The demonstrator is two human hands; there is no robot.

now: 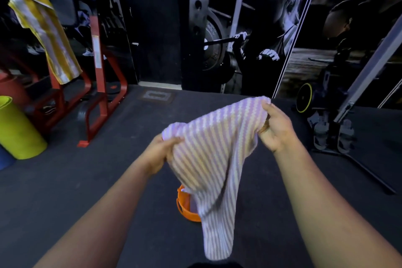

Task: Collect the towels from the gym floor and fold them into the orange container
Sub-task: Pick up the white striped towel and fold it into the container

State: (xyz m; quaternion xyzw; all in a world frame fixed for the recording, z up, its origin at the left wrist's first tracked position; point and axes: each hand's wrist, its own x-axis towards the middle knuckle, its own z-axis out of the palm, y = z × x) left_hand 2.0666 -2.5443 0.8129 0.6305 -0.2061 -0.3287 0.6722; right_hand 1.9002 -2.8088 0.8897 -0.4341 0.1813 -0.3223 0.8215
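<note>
A person's left hand (159, 153) and right hand (275, 129) gripped a purple-striped towel (208, 159) above an orange container (186, 204) on the dark gym floor (87, 180); at ten o'clock, a yellow-striped towel (43, 30) draped a red rack (97, 76).

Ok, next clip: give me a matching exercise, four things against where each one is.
Things:
1. striped towel
2. orange container
3. yellow towel
4. green roll

Places:
A. standing on the floor at far left
B. draped over the red rack
C. held up by the left hand and the right hand
D. on the floor, partly hidden behind the hanging cloth

Pairs: 1-C, 2-D, 3-B, 4-A
</note>
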